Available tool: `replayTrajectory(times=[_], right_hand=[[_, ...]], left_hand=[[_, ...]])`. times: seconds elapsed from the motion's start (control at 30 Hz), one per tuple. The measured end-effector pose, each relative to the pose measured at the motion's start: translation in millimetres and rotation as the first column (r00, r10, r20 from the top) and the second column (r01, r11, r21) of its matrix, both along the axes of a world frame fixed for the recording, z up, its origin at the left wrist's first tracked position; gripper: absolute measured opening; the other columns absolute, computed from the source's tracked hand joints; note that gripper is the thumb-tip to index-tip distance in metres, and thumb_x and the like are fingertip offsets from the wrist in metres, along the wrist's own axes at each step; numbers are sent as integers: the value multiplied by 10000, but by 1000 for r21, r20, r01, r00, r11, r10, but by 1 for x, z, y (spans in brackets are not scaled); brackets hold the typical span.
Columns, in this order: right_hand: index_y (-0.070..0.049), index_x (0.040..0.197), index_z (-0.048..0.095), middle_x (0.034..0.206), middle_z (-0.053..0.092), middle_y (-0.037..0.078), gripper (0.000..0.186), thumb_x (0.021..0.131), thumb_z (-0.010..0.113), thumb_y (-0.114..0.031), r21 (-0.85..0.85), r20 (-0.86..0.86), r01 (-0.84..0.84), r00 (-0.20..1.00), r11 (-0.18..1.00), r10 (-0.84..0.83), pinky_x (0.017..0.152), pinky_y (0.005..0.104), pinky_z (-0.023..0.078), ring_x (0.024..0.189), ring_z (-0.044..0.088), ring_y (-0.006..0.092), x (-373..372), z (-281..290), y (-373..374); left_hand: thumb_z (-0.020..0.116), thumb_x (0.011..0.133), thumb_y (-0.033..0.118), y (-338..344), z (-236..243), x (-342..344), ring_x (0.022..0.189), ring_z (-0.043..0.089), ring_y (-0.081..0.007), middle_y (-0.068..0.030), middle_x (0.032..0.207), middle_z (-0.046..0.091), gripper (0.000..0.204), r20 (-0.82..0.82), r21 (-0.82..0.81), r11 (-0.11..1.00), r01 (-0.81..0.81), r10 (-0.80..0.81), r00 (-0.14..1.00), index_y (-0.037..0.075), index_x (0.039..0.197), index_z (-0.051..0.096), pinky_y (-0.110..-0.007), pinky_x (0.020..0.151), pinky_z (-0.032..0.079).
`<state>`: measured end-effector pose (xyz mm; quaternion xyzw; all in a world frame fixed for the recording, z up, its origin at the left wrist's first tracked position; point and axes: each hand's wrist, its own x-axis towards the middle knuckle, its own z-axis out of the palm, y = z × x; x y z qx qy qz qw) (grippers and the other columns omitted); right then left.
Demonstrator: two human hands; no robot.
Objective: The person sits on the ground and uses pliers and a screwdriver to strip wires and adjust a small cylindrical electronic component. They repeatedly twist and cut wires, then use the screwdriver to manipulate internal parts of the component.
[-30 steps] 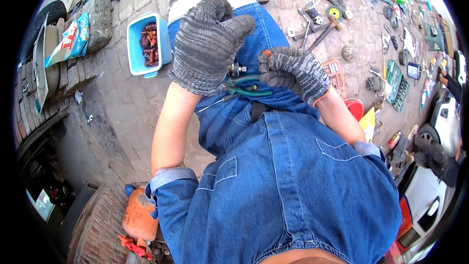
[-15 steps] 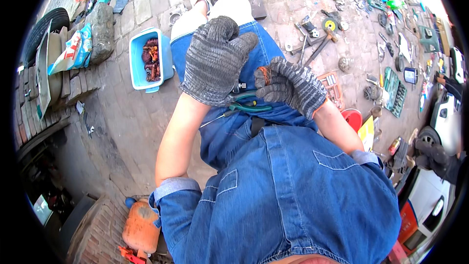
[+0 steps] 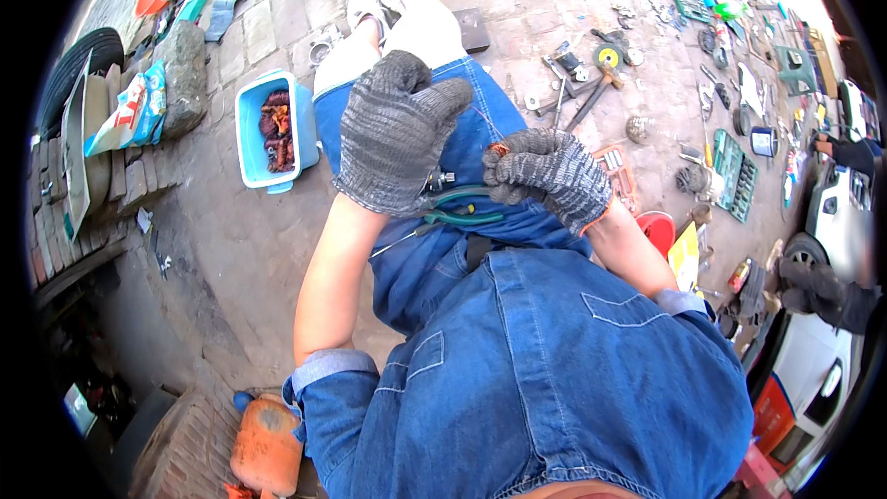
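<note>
Coppery wire (image 3: 499,149) sits above the lap, pinched in the grip of the gloved right hand (image 3: 552,172); the gloved left hand (image 3: 395,137) is curled, its back hiding whether its grip closes on anything, with a metal shaft (image 3: 444,181) showing beside it. Green-handled pliers (image 3: 464,220) and a thin-shafted tool (image 3: 397,242) crowd the lap just below. Leftward stands a blue tub (image 3: 303,134) of coppery scraps (image 3: 278,129); rightward, a hammer (image 3: 586,107) lies on the paving (image 3: 277,268).
</note>
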<state>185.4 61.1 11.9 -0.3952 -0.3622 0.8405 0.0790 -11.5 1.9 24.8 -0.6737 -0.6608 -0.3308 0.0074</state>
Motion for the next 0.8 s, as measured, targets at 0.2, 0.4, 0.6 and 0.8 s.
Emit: replayTrajectory(times=[0.2,0.4,0.6,0.8], right_hand=[[1,977,605,849,651,73,197,839,620,-139,-52,-214,240,946,969,-246,394,165,372,489,517,54,16,10,10],[-28,1021,611,838,651,33,188,864,584,-128,34,-235,613,773,790,-589,361,156,332,423,443,24,20,-1,11],[-48,1049,646,878,666,34,226,833,615,-108,677,21,337,880,654,-475,562,203,454,611,548,51,26,42,-32],[-73,1045,653,948,676,69,249,812,645,-157,959,-116,180,953,217,-280,722,277,509,817,646,168,42,23,-39]], left_hand=[[696,683,152,-2,-12,21,615,547,-244,-75,698,524,159,251,0,998,65,-63,966,122,838,685,-357,570,458],[664,740,146,-9,0,62,664,579,-263,-103,741,586,148,432,-28,978,207,-175,885,91,877,681,-356,605,465],[645,755,136,-5,26,65,699,593,-280,-122,746,609,145,348,115,951,286,-309,885,69,882,664,-361,628,476],[638,759,137,-13,41,57,667,577,-295,-99,740,579,96,-40,123,934,335,-332,942,116,852,641,-385,573,459]])
